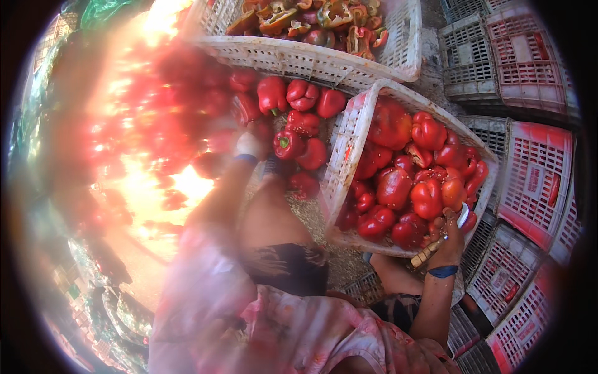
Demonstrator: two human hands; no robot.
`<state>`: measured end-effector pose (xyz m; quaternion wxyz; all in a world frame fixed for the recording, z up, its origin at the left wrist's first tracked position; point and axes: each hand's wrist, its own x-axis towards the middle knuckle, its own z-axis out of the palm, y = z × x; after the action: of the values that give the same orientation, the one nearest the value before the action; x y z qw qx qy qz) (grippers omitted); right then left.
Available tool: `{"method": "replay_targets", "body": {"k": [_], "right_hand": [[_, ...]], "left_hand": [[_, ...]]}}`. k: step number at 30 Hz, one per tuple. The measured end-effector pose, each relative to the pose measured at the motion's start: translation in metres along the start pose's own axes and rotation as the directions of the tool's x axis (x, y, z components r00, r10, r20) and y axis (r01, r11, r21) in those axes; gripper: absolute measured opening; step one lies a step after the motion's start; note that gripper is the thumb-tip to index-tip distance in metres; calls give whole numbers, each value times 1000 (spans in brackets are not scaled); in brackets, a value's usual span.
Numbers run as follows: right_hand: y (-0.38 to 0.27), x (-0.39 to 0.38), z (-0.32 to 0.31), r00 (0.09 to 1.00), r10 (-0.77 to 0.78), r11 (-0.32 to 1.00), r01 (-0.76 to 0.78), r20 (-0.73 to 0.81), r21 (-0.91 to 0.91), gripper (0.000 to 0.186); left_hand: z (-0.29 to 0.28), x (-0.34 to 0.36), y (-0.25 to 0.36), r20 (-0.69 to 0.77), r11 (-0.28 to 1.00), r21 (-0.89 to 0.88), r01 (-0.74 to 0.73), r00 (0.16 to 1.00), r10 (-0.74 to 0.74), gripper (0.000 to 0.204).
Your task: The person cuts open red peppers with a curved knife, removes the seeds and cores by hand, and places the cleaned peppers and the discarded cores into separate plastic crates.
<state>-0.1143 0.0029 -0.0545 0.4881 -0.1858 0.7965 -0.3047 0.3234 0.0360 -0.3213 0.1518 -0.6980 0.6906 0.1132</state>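
My right hand (447, 235) is closed round a knife (426, 254) with a light wooden handle. Its curved metal blade shows beyond the fingers, by the near right corner of a white plastic crate (341, 163). That tilted crate is full of red bell peppers (393, 188), some with pale seeds stuck on them. My left hand (250, 144) reaches into a pile of red bell peppers (301, 123) on the ground, left of the crate. Glare and blur hide its fingers, so whether it grips a pepper cannot be made out.
At the top, another white crate (293, 57) holds cut, hollowed pepper pieces (339, 19). Stacked grey and red plastic crates (534, 177) line the right side. Strong glare washes out the pepper heap at left. Loose seeds or scraps (342, 269) cover the ground between my legs.
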Motion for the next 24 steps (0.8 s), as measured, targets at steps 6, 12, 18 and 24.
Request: {"method": "replay_targets", "body": {"k": [6,12,18,24], "right_hand": [[6,33,-38,842,16,829,-312,539,463,36],[-28,24,-59,878,-73,583,-347,473,734,34],[-17,-7,-41,820,-60,687,-379,569,619,20],[-37,-72,-13,889,-235,969,183,394,165,32]], "left_hand": [[-12,-1,-10,156,992,-122,-13,987,32,34],[-24,-30,-9,271,964,75,-254,936,225,29],[-46,-60,15,518,-315,847,-429,799,305,25],[-182,-79,34,26,-639,-769,-21,998,-64,40]]}}
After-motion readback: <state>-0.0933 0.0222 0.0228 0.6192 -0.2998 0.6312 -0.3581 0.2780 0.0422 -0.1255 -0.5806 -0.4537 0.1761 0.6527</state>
